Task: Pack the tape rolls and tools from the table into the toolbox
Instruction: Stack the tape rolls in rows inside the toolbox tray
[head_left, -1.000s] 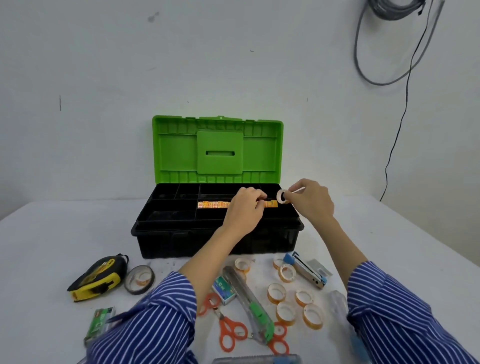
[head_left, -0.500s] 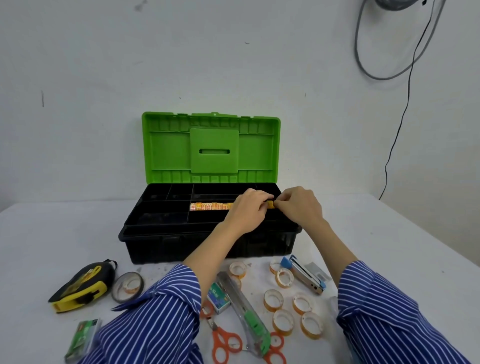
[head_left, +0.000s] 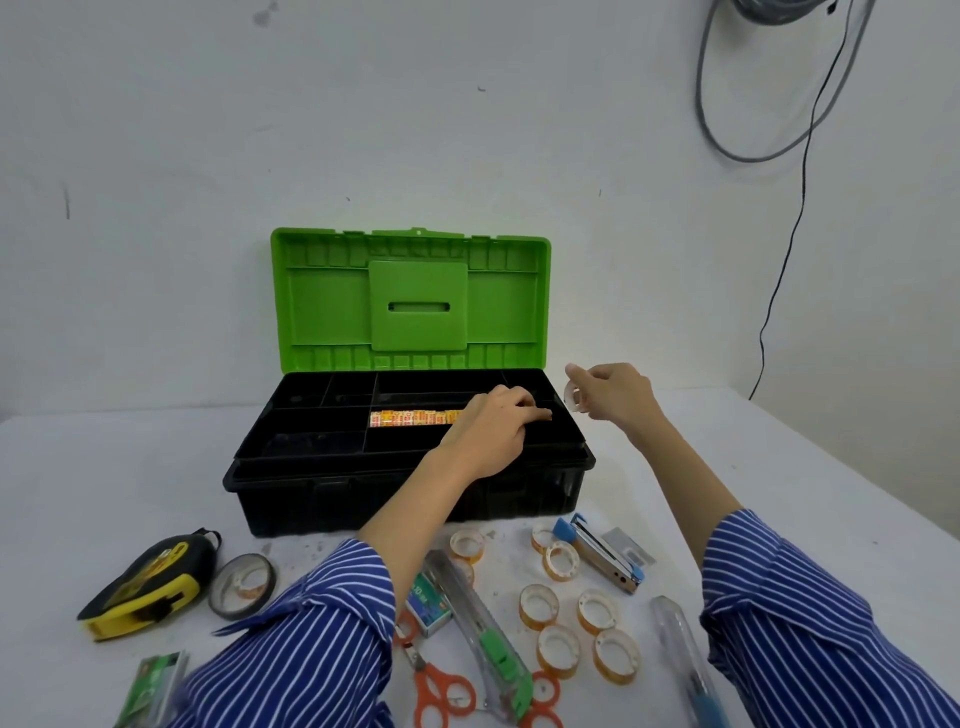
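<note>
My right hand (head_left: 615, 395) has pulled back from my left hand (head_left: 493, 431) and now pinches a roll (head_left: 573, 396) beside the toolbox (head_left: 322, 493). My left hand rests with curled fingers on the tape row (head_left: 410, 418) in the tray. Placement is incomplete; more rolls (head_left: 558, 644) remain on the bench (head_left: 779, 467) below both hands.

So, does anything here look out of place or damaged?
Nothing looks damaged. The only oddity is dark specks and smudges on the white table in front of the toolbox; the tape rolls and scissors are simply unpacked.
</note>
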